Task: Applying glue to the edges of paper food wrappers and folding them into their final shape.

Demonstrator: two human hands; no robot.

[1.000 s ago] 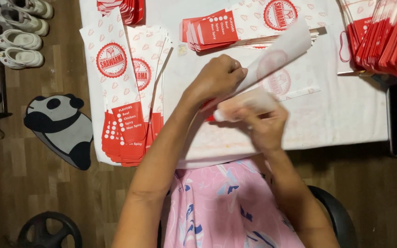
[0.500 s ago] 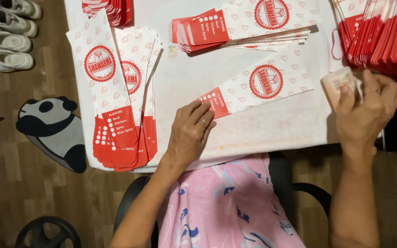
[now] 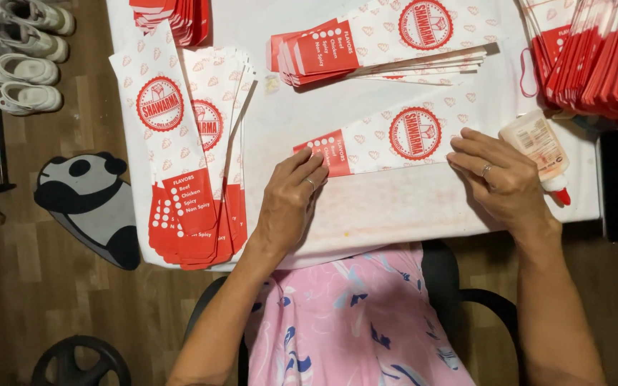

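The glue bottle (image 3: 538,146), held up at the right edge of the worktop (image 3: 395,214) half a second ago, is now being left lying there, released. The right hand (image 3: 502,179) is being laid flat on the right end of the paper sleeve (image 3: 402,139), which was being folded a second ago. The left hand (image 3: 291,200) is being kept pressed on its red end.

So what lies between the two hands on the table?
Head view: one flat paper sleeve, pressed by the left hand and right hand at its ends.
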